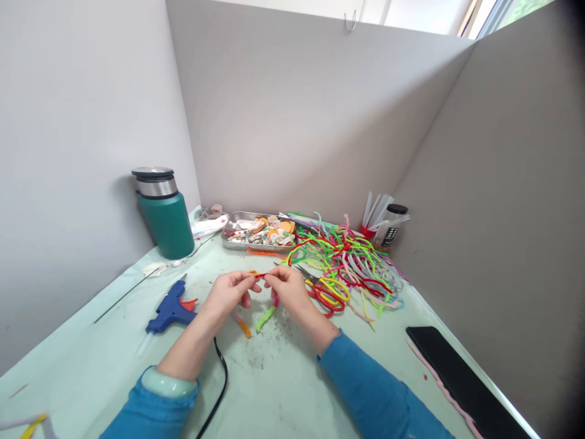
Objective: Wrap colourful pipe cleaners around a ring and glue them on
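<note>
My left hand (pixel 230 294) and my right hand (pixel 291 291) meet above the middle of the table. Between their pinched fingertips is a short red pipe cleaner (pixel 260 275); a yellow-orange bit shows by the left fingertips, partly hidden. Below the hands, a green pipe cleaner piece (pixel 265 319) with a pink end and an orange-tipped piece (pixel 244 328) lie on the table. Just right of my right hand rest red-handled scissors (pixel 328 303) and yellow-handled scissors (pixel 340 291). A blue glue gun (pixel 168 311) lies left of my left hand, on its side.
Behind the hands stands a metal tray (pixel 237 246) of small cut shapes. Right of it spreads a tangled pipe cleaner heap (pixel 351 256). A green bottle (pixel 167 222) is at left, a black-lidded jar (pixel 393 225) at back right, a black phone-like slab (pixel 457 378) at right. Grey panels surround the table.
</note>
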